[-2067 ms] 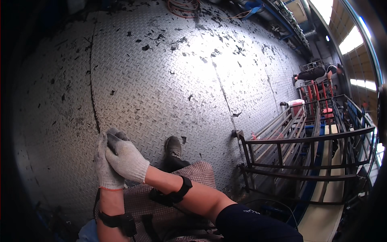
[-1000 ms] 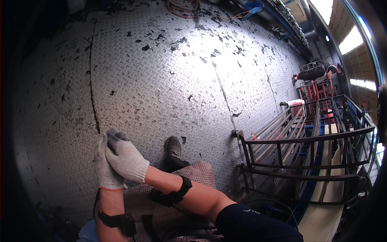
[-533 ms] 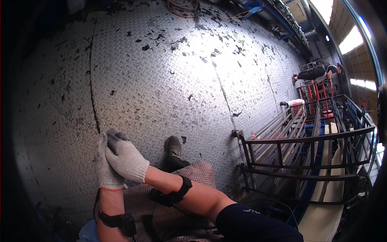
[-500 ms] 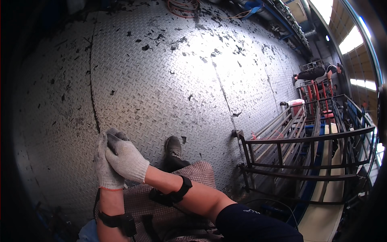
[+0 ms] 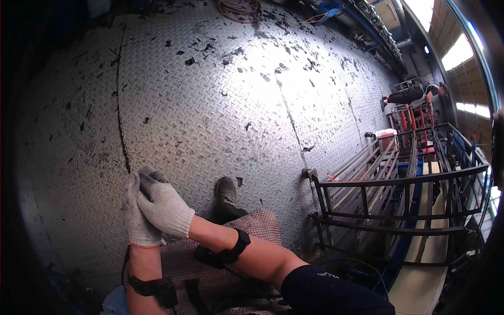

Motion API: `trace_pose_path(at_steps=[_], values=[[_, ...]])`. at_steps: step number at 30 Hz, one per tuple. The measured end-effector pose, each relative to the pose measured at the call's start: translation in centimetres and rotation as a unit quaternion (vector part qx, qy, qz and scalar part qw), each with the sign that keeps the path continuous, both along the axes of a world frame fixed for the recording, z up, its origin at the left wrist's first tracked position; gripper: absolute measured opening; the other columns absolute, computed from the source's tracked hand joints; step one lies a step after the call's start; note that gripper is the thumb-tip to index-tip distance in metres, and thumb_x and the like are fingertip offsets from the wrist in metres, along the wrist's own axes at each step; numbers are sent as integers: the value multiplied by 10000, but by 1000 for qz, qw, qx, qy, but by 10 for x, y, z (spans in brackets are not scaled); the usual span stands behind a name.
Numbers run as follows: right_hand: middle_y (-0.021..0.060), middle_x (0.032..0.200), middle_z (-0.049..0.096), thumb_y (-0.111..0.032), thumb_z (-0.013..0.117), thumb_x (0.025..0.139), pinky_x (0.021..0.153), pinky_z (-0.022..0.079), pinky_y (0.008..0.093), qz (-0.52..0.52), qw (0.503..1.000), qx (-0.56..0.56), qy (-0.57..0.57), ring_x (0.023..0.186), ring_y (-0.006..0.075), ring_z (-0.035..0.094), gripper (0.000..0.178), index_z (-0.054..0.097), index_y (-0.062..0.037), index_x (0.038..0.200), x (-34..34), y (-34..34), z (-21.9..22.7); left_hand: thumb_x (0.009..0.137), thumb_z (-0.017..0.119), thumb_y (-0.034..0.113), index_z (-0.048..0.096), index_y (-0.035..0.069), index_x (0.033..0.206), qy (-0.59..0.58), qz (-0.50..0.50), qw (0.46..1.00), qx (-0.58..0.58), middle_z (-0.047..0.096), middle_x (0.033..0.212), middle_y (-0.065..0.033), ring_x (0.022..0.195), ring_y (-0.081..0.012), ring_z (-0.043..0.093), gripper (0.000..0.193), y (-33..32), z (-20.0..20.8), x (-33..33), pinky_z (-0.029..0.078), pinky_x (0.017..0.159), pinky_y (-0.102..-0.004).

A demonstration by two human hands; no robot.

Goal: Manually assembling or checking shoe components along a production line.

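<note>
Knitted grey-white work gloves cover both my hands, which are pressed together low on the left, above the metal floor. My left hand (image 5: 138, 223), its cuff edged in orange, is closed against the other. Across it lies my right hand (image 5: 167, 210), closed too, with the darkened fingertips of the gloves meeting at the top. Anything between the palms is hidden. Black straps with small dark boxes sit on both forearms. Below the hands is a checked brown apron (image 5: 257, 226), and a dark shoe (image 5: 226, 190) stands on the floor to their right.
Diamond-plate metal flooring (image 5: 173, 121) carries scattered black scraps. To the right stands a dark metal rack (image 5: 399, 181) beside a pale belt-like strip (image 5: 420, 283). Beyond it, a person (image 5: 412, 96) bends by red frames (image 5: 412, 118). Coiled orange hose (image 5: 239, 10) lies at the far edge.
</note>
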State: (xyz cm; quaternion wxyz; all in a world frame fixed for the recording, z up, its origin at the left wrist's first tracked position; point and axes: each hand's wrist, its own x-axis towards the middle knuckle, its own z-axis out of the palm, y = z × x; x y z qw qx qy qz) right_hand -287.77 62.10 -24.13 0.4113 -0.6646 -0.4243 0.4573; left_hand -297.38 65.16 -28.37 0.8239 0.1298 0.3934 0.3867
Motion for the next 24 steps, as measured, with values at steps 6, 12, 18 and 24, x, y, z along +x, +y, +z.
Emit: trace_pose_path(at_steps=[6,12,18,24], values=[[335,1029,627,-230,506,965,856,484,518,-6,1000,25,1,997,498,602,356,590,70,1137,-3,0,-4,1012,537,285,612,27,1202,14,-1,1000,9,660,1087,-115,969,-229,657,329,1,2,0,546,873,-369],[330,1023,633,-226,510,954,846,484,523,-14,999,38,3,983,495,608,344,602,65,1114,-2,-1,-3,1000,572,259,608,20,1206,53,7,999,10,658,1089,-115,975,-226,657,318,1,16,7,548,878,-365],[325,997,642,-225,498,958,846,487,520,1,1000,11,6,978,490,615,339,614,61,1099,-3,0,3,1045,449,366,620,81,1249,35,-3,999,8,671,1104,-90,984,-236,643,390,3,-3,-3,523,908,-425],[323,997,644,-231,508,959,845,491,516,-5,1000,-12,23,975,487,619,344,614,60,1110,0,0,6,990,588,258,616,25,1183,27,-5,1000,4,659,1077,-106,964,-219,657,304,3,12,1,550,857,-354]])
